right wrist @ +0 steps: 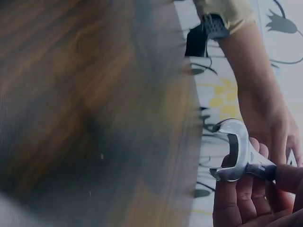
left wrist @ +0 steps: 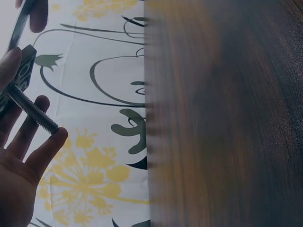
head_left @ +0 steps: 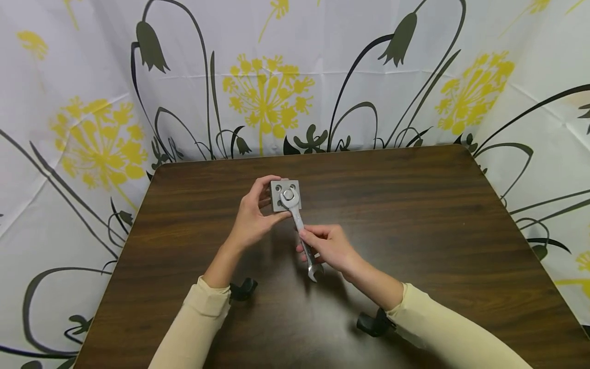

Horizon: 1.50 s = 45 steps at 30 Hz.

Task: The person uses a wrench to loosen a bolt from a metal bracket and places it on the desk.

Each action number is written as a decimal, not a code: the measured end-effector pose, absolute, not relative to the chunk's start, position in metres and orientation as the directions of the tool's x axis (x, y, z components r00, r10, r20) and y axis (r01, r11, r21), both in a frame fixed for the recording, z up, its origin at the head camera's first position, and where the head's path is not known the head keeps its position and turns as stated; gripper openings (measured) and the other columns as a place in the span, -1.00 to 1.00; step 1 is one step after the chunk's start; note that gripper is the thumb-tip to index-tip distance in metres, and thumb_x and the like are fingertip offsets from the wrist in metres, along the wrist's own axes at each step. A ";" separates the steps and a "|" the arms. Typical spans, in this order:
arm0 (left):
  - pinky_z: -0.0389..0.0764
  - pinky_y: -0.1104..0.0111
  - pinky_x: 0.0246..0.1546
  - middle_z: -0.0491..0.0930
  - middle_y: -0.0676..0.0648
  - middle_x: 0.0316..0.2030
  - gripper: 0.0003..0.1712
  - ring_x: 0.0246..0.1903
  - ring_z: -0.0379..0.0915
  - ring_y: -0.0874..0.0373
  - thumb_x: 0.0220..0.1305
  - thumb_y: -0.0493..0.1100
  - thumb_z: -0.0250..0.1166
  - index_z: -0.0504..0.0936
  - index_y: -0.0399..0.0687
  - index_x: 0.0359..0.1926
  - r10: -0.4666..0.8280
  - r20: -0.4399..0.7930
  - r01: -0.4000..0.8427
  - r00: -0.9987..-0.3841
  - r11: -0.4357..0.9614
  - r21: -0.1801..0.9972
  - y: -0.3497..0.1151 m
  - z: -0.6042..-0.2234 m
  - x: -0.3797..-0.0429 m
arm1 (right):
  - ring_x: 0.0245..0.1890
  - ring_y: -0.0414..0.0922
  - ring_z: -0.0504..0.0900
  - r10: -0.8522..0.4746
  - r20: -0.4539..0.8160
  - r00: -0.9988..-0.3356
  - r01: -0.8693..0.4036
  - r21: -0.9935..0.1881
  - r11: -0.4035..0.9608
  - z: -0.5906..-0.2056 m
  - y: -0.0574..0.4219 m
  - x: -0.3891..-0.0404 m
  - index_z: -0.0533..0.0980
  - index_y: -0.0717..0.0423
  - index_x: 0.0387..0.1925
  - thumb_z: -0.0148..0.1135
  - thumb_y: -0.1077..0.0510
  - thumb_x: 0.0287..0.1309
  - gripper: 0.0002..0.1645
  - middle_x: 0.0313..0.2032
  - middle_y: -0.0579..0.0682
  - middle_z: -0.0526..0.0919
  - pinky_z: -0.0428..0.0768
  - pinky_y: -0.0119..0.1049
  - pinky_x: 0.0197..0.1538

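My left hand [head_left: 251, 218] grips a small grey metal block [head_left: 286, 182] with several holes, holding it above the table between thumb and fingers. A bolt passes through the block. Its head [head_left: 288, 195] faces up, and in the left wrist view its long threaded shank [left wrist: 33, 111] sticks out of the other side, a fingertip right at its end. A silver wrench [head_left: 297, 219] has one end around the bolt head. My right hand [head_left: 334, 248] pinches the wrench handle, thumb on top. In the right wrist view the wrench's free open end [right wrist: 242, 151] juts past the fingers.
Both hands work over a dark wood-grain table [head_left: 415, 215]. Behind it and along its sides hangs a white curtain [head_left: 341, 31] with yellow and grey flowers. Each wrist wears a black camera mount, the left [head_left: 244, 289] and the right [head_left: 373, 324].
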State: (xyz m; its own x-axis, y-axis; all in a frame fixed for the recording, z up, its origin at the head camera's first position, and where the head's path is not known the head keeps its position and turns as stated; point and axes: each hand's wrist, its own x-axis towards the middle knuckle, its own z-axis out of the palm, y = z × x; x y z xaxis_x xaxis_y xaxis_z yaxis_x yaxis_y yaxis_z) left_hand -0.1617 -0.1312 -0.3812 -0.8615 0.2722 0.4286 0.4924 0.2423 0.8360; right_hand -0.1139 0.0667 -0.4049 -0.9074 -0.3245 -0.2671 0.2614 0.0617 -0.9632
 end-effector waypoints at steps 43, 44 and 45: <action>0.63 0.11 -0.11 0.58 -0.04 0.10 -0.12 -0.06 0.54 0.09 -0.15 -0.39 0.60 0.40 -0.08 0.23 0.327 0.374 0.462 -0.868 0.255 0.850 -0.138 -0.406 -0.175 | -0.10 -0.07 0.58 -0.595 0.380 -0.708 -0.684 -0.162 0.711 -0.357 0.095 -0.231 0.73 -0.02 -0.17 0.27 0.40 0.16 -0.68 -0.21 -0.10 0.67 0.59 -0.13 0.00; 0.63 0.07 -0.11 0.59 -0.09 0.09 -0.13 -0.06 0.54 0.07 -0.15 -0.41 0.60 0.39 -0.13 0.22 0.328 0.373 0.462 -0.868 0.256 0.849 -0.137 -0.402 -0.173 | -0.08 -0.05 0.58 -0.612 0.397 -0.684 -0.702 -0.131 0.700 -0.355 0.093 -0.233 0.73 0.00 -0.18 0.27 0.42 0.14 -0.68 -0.22 -0.09 0.67 0.53 -0.12 0.12; 0.62 0.04 -0.11 0.59 -0.13 0.08 -0.13 -0.07 0.54 0.05 -0.15 -0.43 0.59 0.39 -0.18 0.22 0.331 0.372 0.462 -0.867 0.257 0.849 -0.135 -0.397 -0.171 | -0.06 -0.05 0.58 -0.628 0.412 -0.660 -0.718 -0.100 0.689 -0.354 0.091 -0.236 0.73 0.01 -0.19 0.28 0.43 0.13 -0.67 -0.21 -0.07 0.67 0.45 -0.12 0.23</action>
